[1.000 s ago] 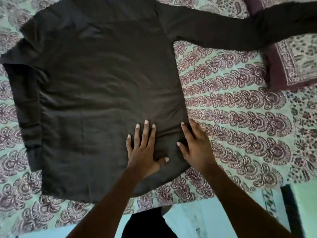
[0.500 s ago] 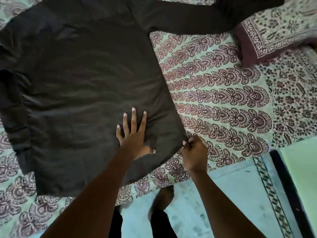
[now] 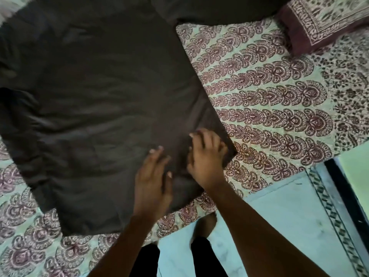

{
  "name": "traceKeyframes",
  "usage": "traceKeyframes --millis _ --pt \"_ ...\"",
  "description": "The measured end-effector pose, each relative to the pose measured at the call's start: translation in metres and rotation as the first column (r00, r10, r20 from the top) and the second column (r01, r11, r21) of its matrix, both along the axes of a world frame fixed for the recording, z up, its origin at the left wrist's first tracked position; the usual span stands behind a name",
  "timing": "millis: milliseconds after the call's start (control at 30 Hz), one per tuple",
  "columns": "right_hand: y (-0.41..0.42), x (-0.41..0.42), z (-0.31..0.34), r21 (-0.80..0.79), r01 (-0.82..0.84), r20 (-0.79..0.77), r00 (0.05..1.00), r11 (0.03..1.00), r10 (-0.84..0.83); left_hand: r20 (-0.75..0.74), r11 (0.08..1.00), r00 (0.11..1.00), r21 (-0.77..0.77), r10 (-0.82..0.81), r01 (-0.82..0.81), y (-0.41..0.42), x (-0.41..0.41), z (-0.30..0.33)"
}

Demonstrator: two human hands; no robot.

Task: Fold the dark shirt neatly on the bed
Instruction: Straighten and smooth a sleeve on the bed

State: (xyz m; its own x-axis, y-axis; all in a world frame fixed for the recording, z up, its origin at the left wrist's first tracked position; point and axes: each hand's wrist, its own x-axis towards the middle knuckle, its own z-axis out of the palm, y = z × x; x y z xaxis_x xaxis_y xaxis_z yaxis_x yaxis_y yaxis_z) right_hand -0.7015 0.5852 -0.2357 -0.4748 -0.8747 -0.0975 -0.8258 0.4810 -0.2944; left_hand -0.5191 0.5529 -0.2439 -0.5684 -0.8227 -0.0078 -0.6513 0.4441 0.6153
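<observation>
While the dark shirt (image 3: 95,108) lies flat on the bed (image 3: 265,108), body running up-left from both hands, right hand (image 3: 207,156) grips its near right corner; left hand (image 3: 152,180) lies flat, open beside it. Right is nearer the side edge.

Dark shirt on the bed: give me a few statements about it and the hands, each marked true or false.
1. The dark shirt lies spread on a patterned bedsheet. True.
2. The left hand rests on the shirt with fingers extended. True.
3. The right hand is off the shirt, on the floor. False: it is at the shirt's lower right corner.
4. The shirt is folded into a small square. False: it is mostly spread flat.
5. A patterned pillow lies at the upper right. True.
</observation>
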Motion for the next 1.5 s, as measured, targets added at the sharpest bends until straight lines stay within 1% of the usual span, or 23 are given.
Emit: traceKeyframes --millis 33,100,167,200,233,300,400,467,533,600,667,700,733,800,833,900,967,1000,1033,1133,1267,1400,1500 --pt "-0.013 0.011 -0.004 -0.008 -0.102 0.0 0.995 0.995 0.102 0.065 0.995 0.993 -0.025 0.099 -0.097 -0.018 0.01 0.001" --pt "-0.042 0.031 -0.018 -0.038 -0.29 0.002 0.957 0.956 0.291 0.231 0.978 0.951 -0.083 0.207 -0.193 -0.052 0.035 -0.002" --pt "-0.071 0.044 -0.035 -0.008 -0.401 0.014 0.916 0.916 0.401 0.352 0.976 0.91 -0.104 0.217 -0.192 -0.077 0.06 -0.011" --pt "-0.082 0.047 -0.043 0.013 -0.418 0.008 0.908 0.908 0.418 0.394 0.98 0.897 -0.102 0.199 -0.173 -0.085 0.069 -0.017" --pt "-0.087 0.045 -0.048 0.025 -0.407 -0.009 0.913 0.913 0.408 0.428 0.984 0.886 -0.096 0.179 -0.153 -0.089 0.076 -0.023" --pt "-0.084 0.035 -0.051 0.032 -0.328 -0.06 0.942 0.944 0.33 0.477 0.988 0.866 -0.105 0.15 -0.113 -0.088 0.084 -0.031" --pt "-0.045 0.009 -0.045 0.054 -0.093 -0.118 0.988 0.994 0.099 0.507 0.988 0.85 -0.124 0.142 -0.091 -0.076 0.083 -0.032" --pt "-0.01 -0.004 -0.042 0.082 0.081 -0.145 0.987 0.993 -0.068 0.513 0.987 0.846 -0.13 0.146 -0.091 -0.063 0.083 -0.029" --pt "0.022 -0.011 -0.044 0.125 0.269 -0.143 0.957 0.955 -0.251 0.518 0.988 0.844 -0.139 0.136 -0.074 -0.044 0.083 -0.028" --pt "0.036 -0.009 -0.045 0.146 0.484 -0.104 0.875 0.863 -0.473 0.529 0.987 0.839 -0.149 0.13 -0.059 -0.027 0.083 -0.029" --pt "0.027 -0.001 -0.042 0.108 0.618 -0.072 0.786 0.779 -0.614 0.537 0.987 0.835 -0.156 0.124 -0.047 -0.015 0.084 -0.03" --pt "0.016 0.004 -0.037 0.06 0.62 -0.078 0.784 0.782 -0.615 0.529 0.985 0.839 -0.163 0.129 -0.048 -0.011 0.085 -0.03" --pt "0.0 0.01 -0.031 0.003 0.567 -0.101 0.82 0.824 -0.564 0.523 0.983 0.841 -0.176 0.138 -0.052 -0.011 0.085 -0.03" --pt "-0.038 0.022 -0.027 -0.066 0.349 -0.151 0.923 0.935 -0.355 0.515 0.98 0.842 -0.189 0.158 -0.068 -0.008 0.086 -0.033" --pt "-0.062 0.026 -0.027 -0.082 0.232 -0.146 0.959 0.969 -0.242 0.507 0.979 0.847 -0.191 0.16 -0.071 -0.008 0.086 -0.034" --pt "-0.107 0.028 -0.034 -0.09 0.044 -0.111 0.992 0.995 -0.054 0.496 0.977 0.852 -0.201 0.169 -0.077 -0.009 0.086 -0.036" --pt "-0.145 0.019 -0.045 -0.051 -0.057 -0.08 0.995 0.997 0.053 0.496 0.973 0.85 -0.22 0.179 -0.076 -0.009 0.087 -0.039" --pt "-0.159 0.012 -0.049 -0.014 -0.056 -0.058 0.997 0.998 0.055 0.491 0.97 0.851 -0.23 0.185 -0.078 -0.008 0.087 -0.04" --pt "-0.168 0.004 -0.051 0.021 -0.019 -0.037 0.999 1.0 0.019 0.486 0.968 0.853 -0.239 0.191 -0.08 -0.008 0.087 -0.04" --pt "-0.158 -0.007 -0.052 0.043 0.171 -0.015 0.985 0.984 -0.171 0.477 0.965 0.854 -0.242 0.205 -0.097 -0.009 0.086 -0.039" --pt "-0.075 -0.006 -0.052 -0.049 0.311 -0.127 0.941 0.949 -0.314 0.475 0.963 0.854 -0.251 0.213 -0.1 -0.009 0.084 -0.033" --pt "0.014 -0.015 -0.055 0.012 0.35 -0.185 0.922 0.937 -0.342 0.466 0.961 0.856 -0.254 0.224 -0.113 -0.01 0.083 -0.032" --pt "0.047 -0.017 -0.055 0.051 0.409 -0.16 0.904 0.911 -0.397 0.435 0.956 0.872 -0.272 0.225 -0.111 -0.008 0.084 -0.033"
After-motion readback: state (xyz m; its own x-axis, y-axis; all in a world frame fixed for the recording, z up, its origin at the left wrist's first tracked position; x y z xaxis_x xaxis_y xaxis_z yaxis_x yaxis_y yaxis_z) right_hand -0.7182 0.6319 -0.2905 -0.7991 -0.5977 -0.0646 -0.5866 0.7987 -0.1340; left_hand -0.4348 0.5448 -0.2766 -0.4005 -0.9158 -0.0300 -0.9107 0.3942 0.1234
